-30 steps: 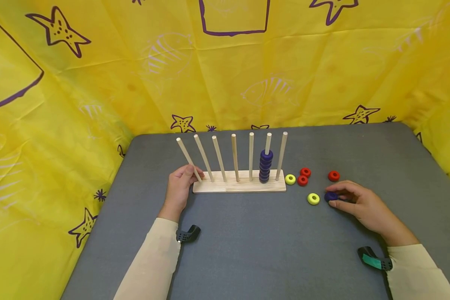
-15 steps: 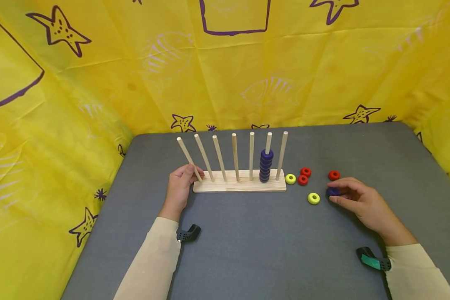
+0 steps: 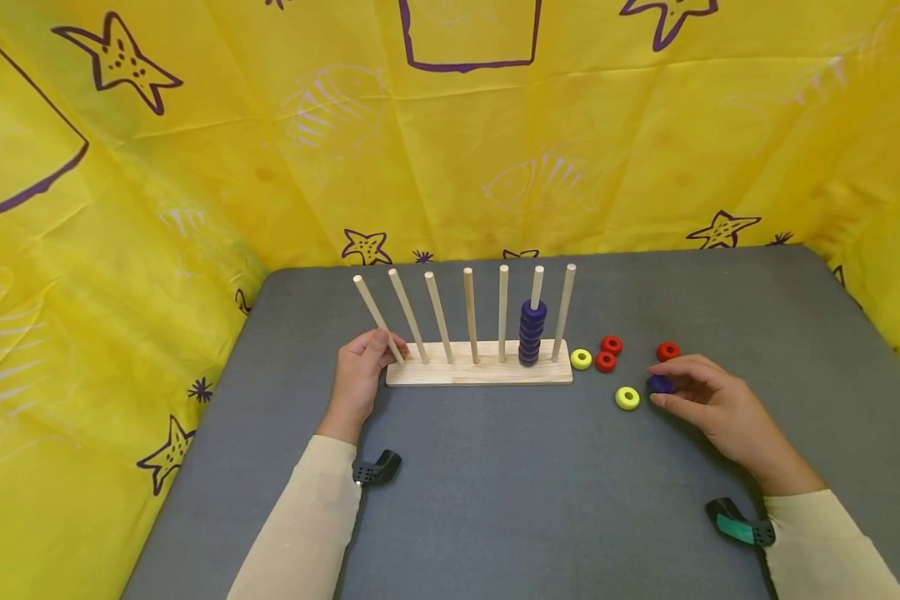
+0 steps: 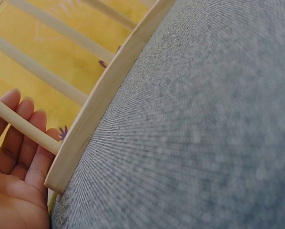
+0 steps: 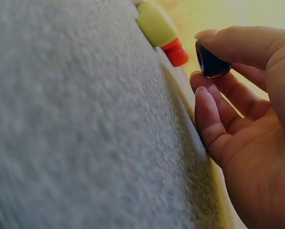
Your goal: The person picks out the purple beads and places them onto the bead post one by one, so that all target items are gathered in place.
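A pale wooden peg rack stands mid-table with a row of upright pegs. Purple-blue rings are stacked on the second peg from the right; the other pegs are bare. My left hand holds the rack's left end, thumb beside the end peg and fingers behind it. The left wrist view does not show the thumb. With thumb and fingertips my right hand pinches one purple-blue ring, slightly above the grey tabletop in the right wrist view.
Two yellow rings and three red rings lie between the rack and my right hand. One red ring is just behind that hand. A yellow patterned cloth hangs behind the grey table.
My right hand has lifted the purple-blue ring a little and shifted slightly left with it. My left hand and the rack have stayed in place.
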The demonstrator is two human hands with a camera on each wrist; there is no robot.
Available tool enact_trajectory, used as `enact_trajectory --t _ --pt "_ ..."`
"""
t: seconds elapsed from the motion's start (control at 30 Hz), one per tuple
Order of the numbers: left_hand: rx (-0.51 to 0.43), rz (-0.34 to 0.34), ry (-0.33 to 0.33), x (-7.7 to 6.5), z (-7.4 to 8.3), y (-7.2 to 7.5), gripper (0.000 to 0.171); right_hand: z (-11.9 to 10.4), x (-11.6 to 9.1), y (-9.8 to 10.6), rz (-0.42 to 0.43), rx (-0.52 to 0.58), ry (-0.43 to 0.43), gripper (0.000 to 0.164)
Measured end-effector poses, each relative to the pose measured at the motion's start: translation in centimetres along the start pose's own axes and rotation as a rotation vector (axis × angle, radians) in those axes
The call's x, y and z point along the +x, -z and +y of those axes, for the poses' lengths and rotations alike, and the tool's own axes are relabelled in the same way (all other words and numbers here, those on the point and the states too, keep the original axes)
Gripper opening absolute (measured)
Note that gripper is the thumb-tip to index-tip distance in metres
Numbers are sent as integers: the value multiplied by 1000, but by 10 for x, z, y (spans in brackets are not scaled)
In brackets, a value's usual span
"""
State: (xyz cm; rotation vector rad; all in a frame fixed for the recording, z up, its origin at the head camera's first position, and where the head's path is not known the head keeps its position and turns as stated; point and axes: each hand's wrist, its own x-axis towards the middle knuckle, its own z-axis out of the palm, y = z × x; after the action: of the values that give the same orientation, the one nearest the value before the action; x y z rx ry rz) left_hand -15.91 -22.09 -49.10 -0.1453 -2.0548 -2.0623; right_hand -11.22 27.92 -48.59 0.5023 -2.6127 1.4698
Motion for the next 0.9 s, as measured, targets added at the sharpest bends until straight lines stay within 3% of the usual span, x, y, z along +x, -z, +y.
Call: enact_trajectory --t 0.9 --pt "-30 -13 -7 -1 1 0 46 -37 6 -17 74 95 64 41"
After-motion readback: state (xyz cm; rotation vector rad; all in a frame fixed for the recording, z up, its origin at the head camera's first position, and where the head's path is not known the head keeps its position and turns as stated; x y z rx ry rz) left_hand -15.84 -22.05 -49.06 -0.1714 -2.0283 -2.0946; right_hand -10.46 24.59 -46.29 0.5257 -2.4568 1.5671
